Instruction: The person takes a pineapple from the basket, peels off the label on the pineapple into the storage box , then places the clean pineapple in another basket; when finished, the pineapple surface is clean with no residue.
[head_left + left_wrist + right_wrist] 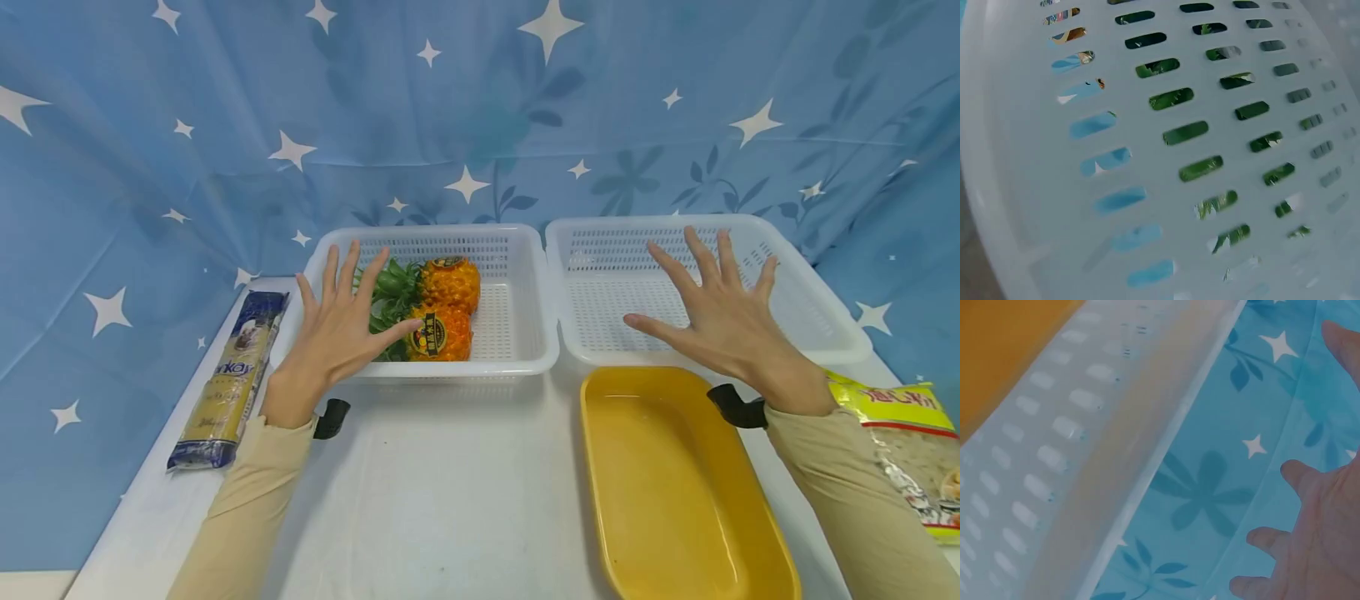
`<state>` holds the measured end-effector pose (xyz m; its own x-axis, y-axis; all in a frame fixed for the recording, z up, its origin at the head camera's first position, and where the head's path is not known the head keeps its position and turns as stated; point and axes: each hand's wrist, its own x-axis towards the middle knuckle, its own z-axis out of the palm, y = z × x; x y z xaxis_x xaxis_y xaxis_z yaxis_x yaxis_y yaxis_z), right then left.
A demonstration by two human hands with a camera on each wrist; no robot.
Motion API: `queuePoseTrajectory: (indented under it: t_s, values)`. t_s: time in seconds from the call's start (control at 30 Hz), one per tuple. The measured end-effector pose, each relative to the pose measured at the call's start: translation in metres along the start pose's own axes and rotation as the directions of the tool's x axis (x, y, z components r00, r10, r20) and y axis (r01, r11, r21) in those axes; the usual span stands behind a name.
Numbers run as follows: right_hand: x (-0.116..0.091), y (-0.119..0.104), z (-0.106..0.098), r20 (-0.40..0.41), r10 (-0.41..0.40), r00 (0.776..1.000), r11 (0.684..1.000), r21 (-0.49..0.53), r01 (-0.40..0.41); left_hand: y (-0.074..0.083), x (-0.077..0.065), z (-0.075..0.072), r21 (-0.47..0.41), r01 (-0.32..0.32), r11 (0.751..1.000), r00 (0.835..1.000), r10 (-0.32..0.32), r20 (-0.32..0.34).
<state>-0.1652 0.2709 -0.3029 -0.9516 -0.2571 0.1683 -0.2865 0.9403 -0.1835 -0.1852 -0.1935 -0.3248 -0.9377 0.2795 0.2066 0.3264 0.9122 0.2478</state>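
1. Left hand (pixel 333 333) hangs over a white, perforated plastic basket (pixel 495 325), fingers spread, holding nothing.
2. Two orange, green-leaved pineapples (pixel 448 304) lie inside, the walls presumably stopping any rolling.
3. Right hand (pixel 723 317), splayed and gripping nothing, hovers over a second white, perforated plastic basket (pixel 607 308), likely raised for rim clearance.

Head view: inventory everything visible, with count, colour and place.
Baskets: two, white, side by side at the back
Pineapples: two, orange with green leaves, in left basket
Tub: one, yellow, in front of right basket
Packets: two, blue-gold far left, yellow-red far right
Table: one, white, underneath
Curtain: one, blue with white stars, behind
Devices: two, black, wrists
Sleeves: two, beige, forearms
Hands: two, bare, one before each basket
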Motion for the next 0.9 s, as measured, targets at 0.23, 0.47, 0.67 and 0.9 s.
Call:
queuePoseTrajectory:
  t_s: [0.23, 0.47, 0.67, 0.9]
  values:
    - [0.0, -0.018, -0.006, -0.028, -0.066, 0.997, 0.998, -0.017, 0.066, -0.003, -0.016, -0.009, -0.005, -0.01, 1.0, 0.996, 0.009, -0.088]
    - [0.001, -0.043, -0.015, -0.05, -0.161, 0.986, 0.986, -0.055, 0.158, -0.016, -0.052, -0.02, -0.118, 0.037, 0.992, 0.974, -0.062, -0.216]
    - [0.002, -0.075, -0.022, -0.147, -0.355, 0.923, 0.932, -0.125, 0.339, -0.038, -0.081, -0.006, -0.285, 0.121, 0.951, 0.957, -0.188, -0.221]
    - [0.029, -0.126, -0.024, -0.068, -0.559, 0.826, 0.824, -0.153, 0.545, -0.038, -0.091, 0.012, -0.535, 0.306, 0.788, 0.912, -0.404, -0.074]
